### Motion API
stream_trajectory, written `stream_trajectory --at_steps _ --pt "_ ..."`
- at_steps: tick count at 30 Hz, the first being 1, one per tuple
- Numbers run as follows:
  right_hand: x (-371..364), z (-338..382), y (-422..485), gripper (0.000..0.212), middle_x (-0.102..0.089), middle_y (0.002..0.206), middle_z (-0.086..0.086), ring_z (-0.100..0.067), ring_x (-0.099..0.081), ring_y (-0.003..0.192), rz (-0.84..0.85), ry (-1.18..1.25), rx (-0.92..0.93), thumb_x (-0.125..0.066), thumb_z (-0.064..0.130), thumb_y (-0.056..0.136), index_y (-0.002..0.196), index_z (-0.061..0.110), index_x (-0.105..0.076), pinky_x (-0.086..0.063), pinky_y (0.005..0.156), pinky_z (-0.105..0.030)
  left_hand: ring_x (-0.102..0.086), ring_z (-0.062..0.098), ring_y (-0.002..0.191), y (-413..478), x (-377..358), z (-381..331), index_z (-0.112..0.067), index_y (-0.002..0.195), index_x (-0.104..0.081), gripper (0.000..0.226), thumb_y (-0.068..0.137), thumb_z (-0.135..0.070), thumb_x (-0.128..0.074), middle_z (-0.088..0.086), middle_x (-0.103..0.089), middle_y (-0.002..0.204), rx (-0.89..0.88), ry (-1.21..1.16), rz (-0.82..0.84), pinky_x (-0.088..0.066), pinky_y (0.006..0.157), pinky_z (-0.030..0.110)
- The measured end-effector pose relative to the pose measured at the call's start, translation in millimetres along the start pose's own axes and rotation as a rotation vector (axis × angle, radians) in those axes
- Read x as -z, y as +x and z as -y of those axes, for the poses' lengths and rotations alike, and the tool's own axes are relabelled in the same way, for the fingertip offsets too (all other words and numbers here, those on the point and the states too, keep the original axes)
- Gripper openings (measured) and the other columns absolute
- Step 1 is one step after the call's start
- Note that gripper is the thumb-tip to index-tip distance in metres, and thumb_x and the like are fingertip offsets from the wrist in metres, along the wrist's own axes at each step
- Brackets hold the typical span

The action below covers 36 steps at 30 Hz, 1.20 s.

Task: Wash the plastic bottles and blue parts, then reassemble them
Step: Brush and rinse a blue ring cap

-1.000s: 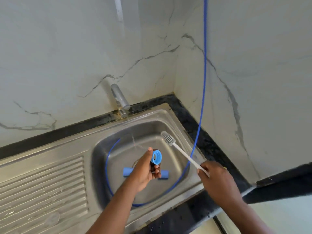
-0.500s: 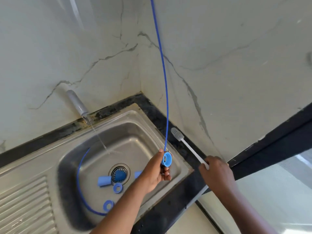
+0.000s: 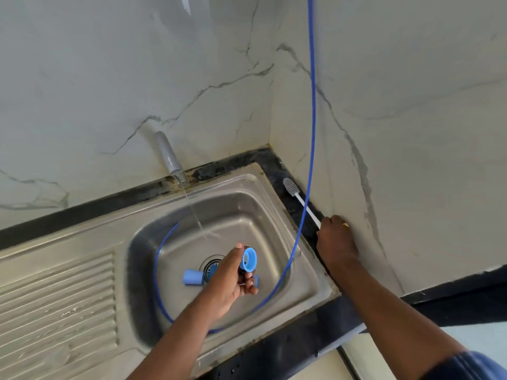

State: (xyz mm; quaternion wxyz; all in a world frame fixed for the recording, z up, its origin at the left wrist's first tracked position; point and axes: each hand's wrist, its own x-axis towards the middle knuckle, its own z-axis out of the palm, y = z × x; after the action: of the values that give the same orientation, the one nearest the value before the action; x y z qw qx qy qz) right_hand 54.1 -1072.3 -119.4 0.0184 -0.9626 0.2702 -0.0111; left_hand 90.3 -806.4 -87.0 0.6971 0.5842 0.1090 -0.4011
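Note:
My left hand holds a blue threaded ring part above the middle of the steel sink, its opening facing up. A blue cylinder part lies on the basin floor beside the drain, and another blue part peeks out behind my fingers. My right hand grips the white handle of a bottle brush with a grey head, lying along the dark counter strip at the right wall. No plastic bottle is in view.
A grey tap runs a thin stream of water into the basin. A thin blue tube hangs down the wall corner and loops around the basin floor. The ribbed drainboard lies to the left. Marble walls close in behind and right.
My right hand has carried the brush out of the basin to the counter strip by the right wall. My left hand keeps hold of the blue ring over the sink. The view has swung.

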Motion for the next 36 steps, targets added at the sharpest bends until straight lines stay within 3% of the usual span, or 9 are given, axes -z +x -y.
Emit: stream_trajectory --at_steps 3,10,15,18,21,24,27,31,36 --pt "-8.8 -2.5 4.2 0.011 -0.062 0.083 -0.011 -0.03 -0.062 0.076 0.075 -0.12 0.026 -0.07 0.005 0.075 0.085 0.009 -0.067 -0.049 0.066 -0.036 -0.046 0.017 0.055 3.9 13.4 0.3 -0.009 0.109 -0.055 0.045 0.104 -0.052 -0.042 0.006 -0.044 0.064 -0.009 -0.033 -0.043 -0.051 0.054 0.034" --pt "15.7 8.3 0.2 0.02 -0.06 0.097 -0.004 -0.026 -0.056 0.094 0.04 -0.18 0.118 -0.05 0.014 0.093 0.098 0.016 -0.07 -0.04 0.071 -0.034 -0.048 0.019 0.058 18.1 30.4 -1.2 -0.009 0.105 -0.056 0.042 0.103 -0.049 -0.046 0.009 -0.049 0.071 -0.062 -0.082 -0.08 -0.053 0.055 0.036" --pt "52.4 53.9 -28.2 0.015 -0.057 0.079 -0.009 -0.031 -0.058 0.064 -0.369 0.437 0.044 -0.058 0.014 0.092 0.078 0.01 -0.06 -0.048 0.058 -0.037 -0.051 0.02 0.061 25.2 42.6 -10.0 -0.012 0.111 -0.056 0.03 0.102 -0.04 -0.053 0.012 -0.058 0.082 -0.106 -0.103 -0.16 -0.055 0.059 0.036" --pt "50.7 108.8 -15.1 0.006 -0.062 0.085 -0.002 -0.02 -0.06 0.072 -0.187 0.629 0.262 -0.061 0.015 0.089 0.087 0.016 -0.067 -0.047 0.067 -0.031 -0.054 0.019 0.062 35.1 54.5 -28.9 -0.016 0.111 -0.057 0.022 0.102 -0.036 -0.054 0.011 -0.06 0.085 -0.135 -0.096 -0.201 -0.055 0.064 0.036" --pt "44.0 169.0 10.3 0.027 -0.069 0.105 0.001 -0.01 -0.064 0.088 0.22 0.851 0.26 -0.067 0.015 0.091 0.117 0.02 -0.069 -0.047 0.082 -0.019 -0.054 0.018 0.062 48.3 73.0 -54.7 -0.018 0.106 -0.057 0.015 0.102 -0.033 -0.057 0.007 -0.058 0.077 -0.168 -0.084 -0.224 -0.052 0.063 0.035" --pt "35.7 222.1 34.7 0.044 -0.063 0.119 -0.001 -0.015 -0.063 0.109 0.512 1.014 0.22 -0.065 0.014 0.094 0.137 0.021 -0.058 -0.053 0.099 -0.037 -0.054 0.017 0.06 62.9 93.3 -80.2 -0.014 0.111 -0.059 0.014 0.1 -0.023 -0.06 0.006 -0.056 0.072 -0.22 -0.053 -0.248 -0.05 0.06 0.032" --pt "37.0 255.8 47.9 0.032 -0.066 0.118 -0.004 -0.02 -0.067 0.106 0.693 1.182 0.213 -0.061 0.009 0.098 0.127 0.024 -0.061 -0.059 0.091 -0.04 -0.056 0.019 0.059 74.4 110.3 -103.6 -0.007 0.114 -0.06 0.016 0.099 -0.008 -0.058 0.013 -0.062 0.077 -0.255 -0.045 -0.255 -0.052 0.055 0.029" --pt "30.8 275.8 61.1 0.03 -0.07 0.119 -0.015 -0.026 -0.072 0.102 0.702 1.251 0.185 -0.066 0.012 0.097 0.127 0.01 -0.064 -0.061 0.089 -0.043 -0.064 0.031 0.076 79.7 127.8 -125.2 -0.003 0.115 -0.066 0.02 0.1 -0.012 -0.057 0.021 -0.071 0.09 -0.247 -0.048 -0.249 -0.059 0.063 0.03" --pt "23.5 279.8 70.4 0.028 -0.073 0.112 -0.013 -0.024 -0.073 0.1 0.647 1.243 0.15 -0.068 0.014 0.095 0.123 0.011 -0.066 -0.059 0.092 -0.045 -0.075 0.024 0.086 82.2 138.1 -131.1 -0.01 0.112 -0.073 0.02 0.098 -0.022 -0.065 0.013 -0.078 0.095 -0.25 0.06 -0.258 -0.061 0.075 0.032"
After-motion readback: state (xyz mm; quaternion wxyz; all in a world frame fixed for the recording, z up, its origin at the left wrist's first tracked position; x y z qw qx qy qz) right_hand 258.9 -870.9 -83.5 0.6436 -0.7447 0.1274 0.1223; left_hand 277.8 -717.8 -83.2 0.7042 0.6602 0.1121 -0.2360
